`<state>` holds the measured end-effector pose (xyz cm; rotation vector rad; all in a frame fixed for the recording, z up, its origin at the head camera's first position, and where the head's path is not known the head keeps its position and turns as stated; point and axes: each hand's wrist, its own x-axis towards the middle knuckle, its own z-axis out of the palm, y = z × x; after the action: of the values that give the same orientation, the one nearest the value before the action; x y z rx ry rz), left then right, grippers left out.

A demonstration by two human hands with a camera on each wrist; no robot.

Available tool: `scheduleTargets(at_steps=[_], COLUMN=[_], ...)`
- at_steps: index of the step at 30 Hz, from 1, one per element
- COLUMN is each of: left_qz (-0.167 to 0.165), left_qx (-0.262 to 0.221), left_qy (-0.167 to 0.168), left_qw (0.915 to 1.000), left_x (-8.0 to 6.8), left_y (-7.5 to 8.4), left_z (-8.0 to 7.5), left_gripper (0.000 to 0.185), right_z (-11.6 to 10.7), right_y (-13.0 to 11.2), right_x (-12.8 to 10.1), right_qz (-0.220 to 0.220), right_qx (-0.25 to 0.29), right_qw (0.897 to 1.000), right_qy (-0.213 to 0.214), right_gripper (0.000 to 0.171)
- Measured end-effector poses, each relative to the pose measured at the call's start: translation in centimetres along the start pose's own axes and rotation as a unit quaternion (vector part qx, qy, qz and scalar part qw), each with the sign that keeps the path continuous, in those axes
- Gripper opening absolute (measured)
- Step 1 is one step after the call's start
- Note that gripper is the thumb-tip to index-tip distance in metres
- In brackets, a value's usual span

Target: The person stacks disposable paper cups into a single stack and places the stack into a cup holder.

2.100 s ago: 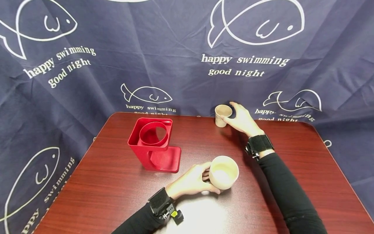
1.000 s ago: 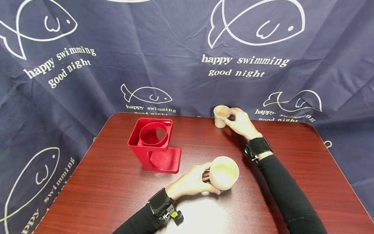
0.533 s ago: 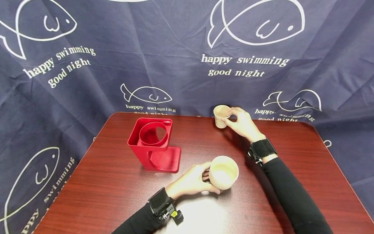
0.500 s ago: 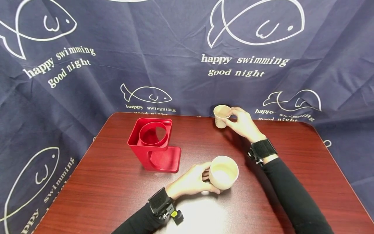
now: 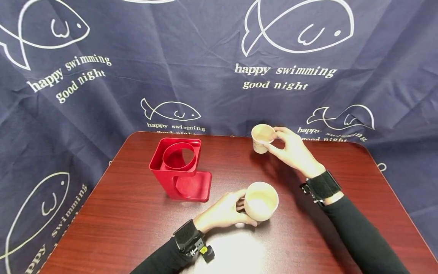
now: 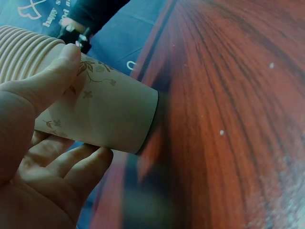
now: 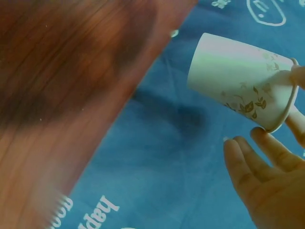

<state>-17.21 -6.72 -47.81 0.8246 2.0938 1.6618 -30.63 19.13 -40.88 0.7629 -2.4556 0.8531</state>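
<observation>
A small paper cup (image 5: 262,137) is pinched at its rim by the right hand (image 5: 294,153), far on the table (image 5: 119,213). A stack of cups (image 5: 261,200), its lower part hidden, is gripped near by the left hand (image 5: 222,213).

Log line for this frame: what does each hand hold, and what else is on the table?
left hand: grips stack of paper cups | right hand: pinches single paper cup, lifted | red cup holder: upright on table, untouched
</observation>
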Motion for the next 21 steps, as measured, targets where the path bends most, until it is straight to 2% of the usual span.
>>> scheduleTargets(at_steps=[12,21], left_qz=[-0.006,-0.007], left_qx=[-0.003,-0.001], left_qy=[-0.002,0.003], left_qw=[1.0000,1.0000], left_x=[0.0,0.0], left_y=[0.0,0.1], left_z=[-0.1,-0.1], left_gripper=[0.076,0.069], right_z=[-3.8,-6.6], right_y=[-3.7,-6.6], right_x=[-2.3,-4.0], right_qz=[-0.025,-0.029], right_qx=[-0.016,-0.031], right_qw=[1.000,0.999], right_qy=[-0.009,0.001], right_gripper=[0.018,0.023])
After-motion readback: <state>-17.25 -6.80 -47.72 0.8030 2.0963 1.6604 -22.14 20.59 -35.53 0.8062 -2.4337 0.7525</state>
